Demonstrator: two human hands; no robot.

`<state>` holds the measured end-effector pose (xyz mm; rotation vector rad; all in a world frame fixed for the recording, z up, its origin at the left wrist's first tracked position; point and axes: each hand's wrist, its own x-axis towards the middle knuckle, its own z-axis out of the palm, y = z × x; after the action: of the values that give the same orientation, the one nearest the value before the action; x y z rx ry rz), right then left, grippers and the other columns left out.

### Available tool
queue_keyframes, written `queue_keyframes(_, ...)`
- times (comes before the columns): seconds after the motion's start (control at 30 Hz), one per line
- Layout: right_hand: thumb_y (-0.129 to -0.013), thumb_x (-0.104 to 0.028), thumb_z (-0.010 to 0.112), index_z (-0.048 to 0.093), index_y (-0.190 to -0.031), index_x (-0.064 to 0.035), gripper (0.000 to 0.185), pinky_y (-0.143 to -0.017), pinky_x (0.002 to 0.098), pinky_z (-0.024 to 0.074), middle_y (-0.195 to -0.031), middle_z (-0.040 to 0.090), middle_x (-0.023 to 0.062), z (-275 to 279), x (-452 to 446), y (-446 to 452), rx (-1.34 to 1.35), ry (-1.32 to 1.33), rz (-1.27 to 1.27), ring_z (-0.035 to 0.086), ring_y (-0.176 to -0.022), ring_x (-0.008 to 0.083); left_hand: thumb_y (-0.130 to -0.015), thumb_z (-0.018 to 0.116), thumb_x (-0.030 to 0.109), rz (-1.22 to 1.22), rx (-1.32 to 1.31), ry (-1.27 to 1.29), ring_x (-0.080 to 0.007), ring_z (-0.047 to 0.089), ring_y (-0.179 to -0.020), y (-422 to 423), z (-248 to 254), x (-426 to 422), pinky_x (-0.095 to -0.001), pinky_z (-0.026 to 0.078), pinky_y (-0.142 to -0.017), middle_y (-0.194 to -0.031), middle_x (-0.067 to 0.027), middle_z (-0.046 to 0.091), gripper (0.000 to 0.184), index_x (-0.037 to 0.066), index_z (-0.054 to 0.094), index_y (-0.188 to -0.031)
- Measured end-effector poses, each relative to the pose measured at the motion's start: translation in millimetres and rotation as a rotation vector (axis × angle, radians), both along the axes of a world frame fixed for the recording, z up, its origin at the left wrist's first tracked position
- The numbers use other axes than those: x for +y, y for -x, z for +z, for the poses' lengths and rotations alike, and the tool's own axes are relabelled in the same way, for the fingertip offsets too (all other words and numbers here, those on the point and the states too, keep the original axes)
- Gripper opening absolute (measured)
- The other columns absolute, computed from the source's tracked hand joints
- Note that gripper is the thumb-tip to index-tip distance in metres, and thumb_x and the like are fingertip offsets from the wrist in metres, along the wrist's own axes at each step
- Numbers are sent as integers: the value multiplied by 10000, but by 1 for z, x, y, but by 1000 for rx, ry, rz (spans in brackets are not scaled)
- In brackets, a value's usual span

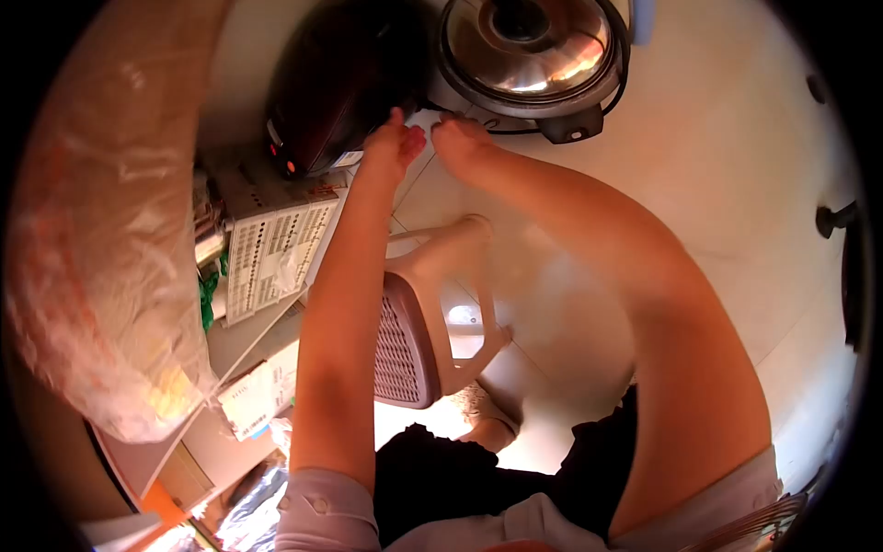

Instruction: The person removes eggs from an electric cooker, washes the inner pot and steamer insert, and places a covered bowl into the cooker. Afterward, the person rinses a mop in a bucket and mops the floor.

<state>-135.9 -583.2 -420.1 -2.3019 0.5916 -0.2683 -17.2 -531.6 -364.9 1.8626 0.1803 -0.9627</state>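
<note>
My left hand [395,145] reaches forward beside a dark rounded appliance [336,87] with small red lights, its fingers curled. My right hand [460,145] is close by on the right, fingers bent inward, just below an electric pan [529,64] with a shiny domed lid and a dark knob. A black cord [510,132] runs along the pan's near side and passes close to my right fingertips. Whatever either hand may hold is too small and blurred to make out. A narrow gap separates the two hands.
Beneath my arms stands a beige plastic stool [428,285] with a brown woven-pattern seat. At left are a perforated light-coloured basket [280,253], a white labelled box [258,397] and a large plastic-wrapped bundle [115,221]. The floor is pale tile [552,354].
</note>
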Motion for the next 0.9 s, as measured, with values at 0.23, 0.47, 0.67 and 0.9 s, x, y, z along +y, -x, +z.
queue_keyframes(0.23, -823, -118, 462, 688, -893, -62, 243, -814, 404, 500, -1056, 603, 130, -41, -23, -68, 96, -188, -270, 608, -947, 303, -910, 542, 143, 262, 89, 365, -243, 589, -876, -13, -11, -1, -351, 550, -768, -922, -108, 581, 152, 29, 510, -1006)
queue_keyframes(0.47, -842, -148, 446, 682, -891, -65, 255, -804, 405, 504, -967, 652, 144, -78, -25, -97, 66, -34, -287, 624, -936, 307, -919, 483, 66, 465, 96, 364, -238, 572, -837, -11, -4, -18, -340, 554, -742, -956, -109, 542, 133, 0, 481, -1035)
queue_keyframes(0.67, -783, -84, 482, 590, -947, 20, 222, -712, 379, 524, -866, 651, 176, -59, -4, -18, -86, 63, -97, 644, -829, 303, -916, 490, 75, 430, 94, 471, -281, 564, -882, -33, -15, 0, -375, 536, -796, -967, -145, 543, 179, -30, 463, -1058)
queue_keyframes(0.9, -700, -49, 577, 591, -945, 24, 257, -731, 402, 516, -1014, 620, 177, 12, 42, 91, 84, -170, 79, 634, -864, 302, -934, 503, 226, 145, 197, 280, -232, 599, -905, -15, 8, 6, -320, 524, -798, -1036, -162, 602, 306, -51, 523, -1060)
